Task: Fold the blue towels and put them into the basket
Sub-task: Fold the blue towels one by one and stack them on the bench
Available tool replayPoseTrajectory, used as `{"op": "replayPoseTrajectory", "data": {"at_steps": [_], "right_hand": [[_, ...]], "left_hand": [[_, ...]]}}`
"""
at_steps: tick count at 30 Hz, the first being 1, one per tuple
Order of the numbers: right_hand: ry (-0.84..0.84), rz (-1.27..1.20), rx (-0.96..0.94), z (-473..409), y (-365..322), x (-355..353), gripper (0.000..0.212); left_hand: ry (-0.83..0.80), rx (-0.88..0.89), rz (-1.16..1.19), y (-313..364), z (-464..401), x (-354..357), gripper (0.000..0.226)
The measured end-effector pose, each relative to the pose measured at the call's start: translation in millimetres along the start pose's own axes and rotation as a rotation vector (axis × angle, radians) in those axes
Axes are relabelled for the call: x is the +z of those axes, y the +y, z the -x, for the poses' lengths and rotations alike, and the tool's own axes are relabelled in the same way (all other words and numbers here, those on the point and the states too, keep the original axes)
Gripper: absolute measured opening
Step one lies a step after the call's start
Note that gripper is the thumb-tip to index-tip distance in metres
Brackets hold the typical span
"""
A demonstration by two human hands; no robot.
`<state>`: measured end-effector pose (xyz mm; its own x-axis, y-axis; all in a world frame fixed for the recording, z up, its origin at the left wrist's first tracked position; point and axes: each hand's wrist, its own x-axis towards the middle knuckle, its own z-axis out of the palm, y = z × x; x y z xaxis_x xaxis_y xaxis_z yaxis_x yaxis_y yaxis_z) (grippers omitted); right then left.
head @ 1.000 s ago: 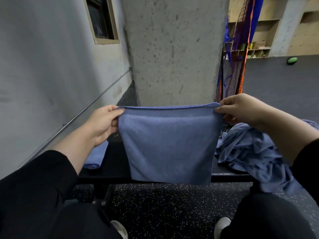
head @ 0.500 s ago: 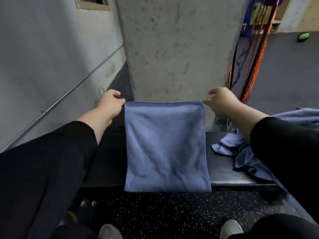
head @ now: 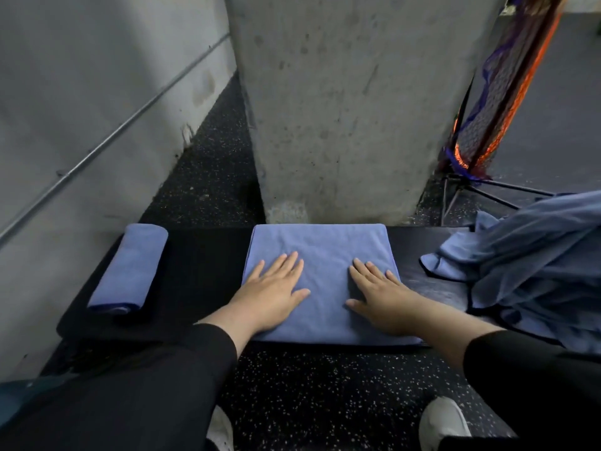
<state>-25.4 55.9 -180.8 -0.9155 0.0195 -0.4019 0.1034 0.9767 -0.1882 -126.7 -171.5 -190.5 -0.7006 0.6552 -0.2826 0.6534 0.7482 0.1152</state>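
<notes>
A folded blue towel (head: 320, 245) lies flat on the black bench (head: 205, 265), in front of the concrete pillar. My left hand (head: 271, 291) presses on its left half with fingers straight and spread. My right hand (head: 380, 294) presses flat on its right half. At the bench's left end lies another blue towel (head: 130, 268), folded narrow. A heap of loose blue towels (head: 533, 265) covers the right end and hangs over the edge. No basket is in view.
A concrete pillar (head: 351, 102) stands just behind the bench. A grey wall with a metal rail (head: 107, 138) runs along the left. An orange and blue net on a black stand (head: 497, 89) is at the back right. My white shoes (head: 442, 424) are on the speckled floor.
The towel hung in the air, pinched by its top corners. It now lies flat on the bench, and both hands have let go and press on it with flat palms.
</notes>
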Motion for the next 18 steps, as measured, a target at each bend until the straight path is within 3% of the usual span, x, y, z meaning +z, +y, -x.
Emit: {"op": "replayPoseTrajectory", "data": {"at_steps": [12,16,18], "right_hand": [[0.185,0.071,-0.087,-6,25,6,0.068],[0.258,0.046,-0.246,11,31,19,0.081],[0.334,-0.007,-0.357,21,30,20,0.068]], "left_hand": [[0.090,-0.009,-0.008,-20,0,10,0.074],[0.105,-0.028,0.002,-33,21,17,0.073],[0.140,-0.013,-0.054,-32,29,15,0.076]]}}
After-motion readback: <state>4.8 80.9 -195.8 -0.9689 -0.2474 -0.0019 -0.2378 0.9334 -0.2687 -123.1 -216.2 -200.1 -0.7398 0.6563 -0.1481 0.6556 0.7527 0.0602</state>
